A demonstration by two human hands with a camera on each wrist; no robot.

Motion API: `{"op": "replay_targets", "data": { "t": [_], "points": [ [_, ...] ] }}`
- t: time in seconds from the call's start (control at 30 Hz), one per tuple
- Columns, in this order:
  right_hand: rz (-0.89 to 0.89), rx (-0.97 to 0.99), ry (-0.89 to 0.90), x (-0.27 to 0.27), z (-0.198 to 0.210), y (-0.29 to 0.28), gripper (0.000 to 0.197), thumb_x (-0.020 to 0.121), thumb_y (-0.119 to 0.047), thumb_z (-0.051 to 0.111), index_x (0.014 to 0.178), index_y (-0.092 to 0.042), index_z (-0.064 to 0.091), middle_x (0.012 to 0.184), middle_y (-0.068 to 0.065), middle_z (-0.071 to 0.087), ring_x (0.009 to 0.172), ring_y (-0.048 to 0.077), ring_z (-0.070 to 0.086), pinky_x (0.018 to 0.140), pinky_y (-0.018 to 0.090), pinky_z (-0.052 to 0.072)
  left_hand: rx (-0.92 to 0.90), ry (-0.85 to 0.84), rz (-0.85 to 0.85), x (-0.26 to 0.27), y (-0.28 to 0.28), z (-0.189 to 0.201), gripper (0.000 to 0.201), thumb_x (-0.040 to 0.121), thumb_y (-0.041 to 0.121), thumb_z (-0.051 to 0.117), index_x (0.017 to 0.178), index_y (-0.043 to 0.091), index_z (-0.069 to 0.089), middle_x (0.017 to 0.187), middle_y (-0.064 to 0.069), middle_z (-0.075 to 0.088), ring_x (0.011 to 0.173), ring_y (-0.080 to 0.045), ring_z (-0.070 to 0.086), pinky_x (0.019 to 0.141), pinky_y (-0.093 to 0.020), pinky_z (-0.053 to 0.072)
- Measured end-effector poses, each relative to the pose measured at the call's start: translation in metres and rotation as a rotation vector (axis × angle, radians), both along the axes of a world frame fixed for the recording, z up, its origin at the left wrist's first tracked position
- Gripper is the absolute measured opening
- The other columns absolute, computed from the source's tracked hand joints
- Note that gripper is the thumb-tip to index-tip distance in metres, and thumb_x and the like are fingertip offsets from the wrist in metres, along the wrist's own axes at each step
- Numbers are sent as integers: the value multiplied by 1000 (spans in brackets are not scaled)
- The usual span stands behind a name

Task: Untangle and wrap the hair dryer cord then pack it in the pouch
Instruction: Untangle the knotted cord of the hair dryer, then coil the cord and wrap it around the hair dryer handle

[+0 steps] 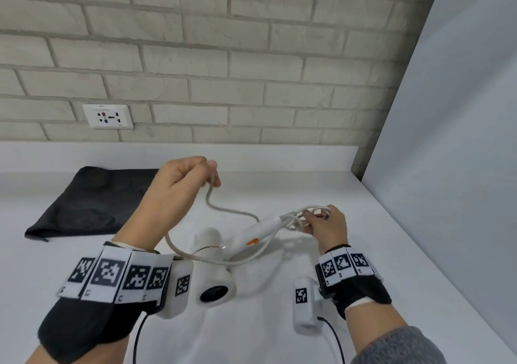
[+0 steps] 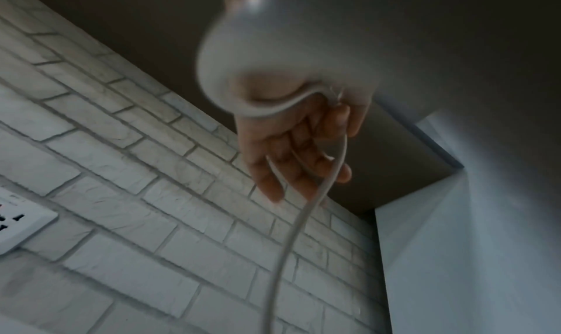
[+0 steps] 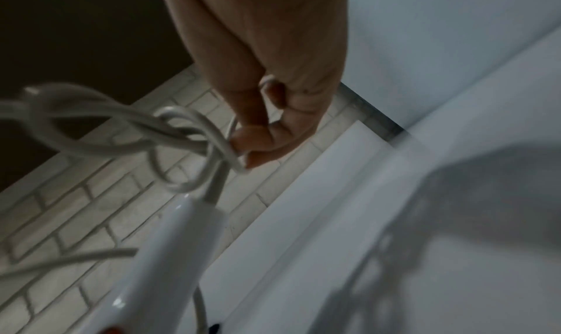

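The counter (image 1: 363,251) is white, smooth and matt, running to a raised back lip at 12 o'clock under a pale rough brick wall (image 1: 195,41); a plain panel (image 1: 461,139) closes the 3 o'clock side, so open room lies toward 6 and 9 o'clock. A white socket (image 1: 107,116) sits on the brick at 10 o'clock.

The pouch (image 1: 92,201), black soft cloth, lies flat and creased at 9 to 10 o'clock near the back lip, well apart from the dryer.

The hair dryer (image 1: 223,274), glossy white plastic, lies mid-counter with its dark round end facing 6 o'clock; its handle (image 1: 263,229) is tilted up toward 2 o'clock and carries an orange switch (image 1: 252,242).

The cord (image 1: 223,212), thin, white and round, leaves the handle end in a tangle of overlapping loops (image 3: 182,142), sweeps low around the dryer body and rises in a wavy line toward 11 o'clock.

The left hand (image 1: 179,184) is raised above the counter, fingers curled round the upper run of cord; the left wrist view shows the cord crossing the palm and hanging down.

The right hand (image 1: 324,226), at 3 o'clock of the dryer, pinches a strand of the tangle between thumb and fingertips (image 3: 252,137), the other fingers curled in.

Both wrists wear black bands with checkered marker tags.
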State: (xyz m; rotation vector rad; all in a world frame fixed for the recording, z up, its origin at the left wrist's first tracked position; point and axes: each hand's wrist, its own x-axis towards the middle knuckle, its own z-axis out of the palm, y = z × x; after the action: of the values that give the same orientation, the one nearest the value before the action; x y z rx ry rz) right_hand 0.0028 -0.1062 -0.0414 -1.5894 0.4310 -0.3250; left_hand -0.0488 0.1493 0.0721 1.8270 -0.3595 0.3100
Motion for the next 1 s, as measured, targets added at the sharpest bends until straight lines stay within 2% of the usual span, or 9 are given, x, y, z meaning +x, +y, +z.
{"op": "replay_targets", "data": {
  "t": [0.13,0.23,0.33,0.43,0.53,0.67,0.83,0.93,1.0],
  "points": [
    [-260,54,-79,6,-3,-8,27,79,1,63,66,-14,45,86,22,60,69,34,62,68,46,58,369,306,-229,-13,-8,-6,48,65,65,52,62,17,57,66,0,64,68,-13,58,80,-41,47],
    [-405,40,-194,4,3,-10,33,82,-2,61,63,-20,41,93,26,59,69,33,63,69,44,57,688,403,-432,-16,-33,-31,39,72,60,60,69,22,56,73,9,56,65,-5,49,67,-24,39],
    [-446,66,-282,6,4,-14,34,83,-2,60,64,-22,40,108,29,55,62,22,66,66,40,59,962,400,-549,-13,-63,-69,31,84,45,54,79,14,54,73,8,51,69,-9,45,69,-26,38],
    [-441,109,-359,2,5,-18,32,84,0,58,67,-19,39,111,33,52,61,13,66,59,28,60,1148,392,-458,-5,-84,-94,27,93,25,40,103,7,57,110,-4,61,98,-21,55,85,-31,41],
    [-441,156,-399,-2,7,-26,32,85,2,57,67,-16,39,110,36,52,70,20,65,57,24,59,1013,393,-266,16,-89,-104,32,94,20,42,120,6,52,128,-10,53,116,-25,53,93,-30,40],
    [-390,166,-362,-11,7,-29,34,81,3,61,62,-14,38,98,34,52,74,27,61,62,30,60,848,308,-101,51,-81,-111,39,91,19,49,128,8,44,141,-7,38,122,-25,47,99,-29,36],
    [-44,183,-294,-28,9,-16,33,82,11,54,65,-11,35,74,18,52,64,23,66,53,28,58,546,199,-53,63,-99,-98,37,95,30,44,125,10,49,130,-9,49,116,-23,50,94,-26,36],
    [145,209,-266,-35,1,-10,31,85,12,48,70,-12,34,81,20,52,64,24,67,53,26,56,657,198,-211,60,-104,-95,40,95,36,42,128,16,49,127,-7,56,118,-23,51,101,-35,37],
    [143,238,-216,-36,-3,-11,29,85,12,45,75,-13,34,86,22,51,68,30,63,52,28,56,661,317,-353,57,-101,-97,29,94,37,45,109,16,59,98,-5,67,88,-17,63,86,-30,43]
  ]
}}
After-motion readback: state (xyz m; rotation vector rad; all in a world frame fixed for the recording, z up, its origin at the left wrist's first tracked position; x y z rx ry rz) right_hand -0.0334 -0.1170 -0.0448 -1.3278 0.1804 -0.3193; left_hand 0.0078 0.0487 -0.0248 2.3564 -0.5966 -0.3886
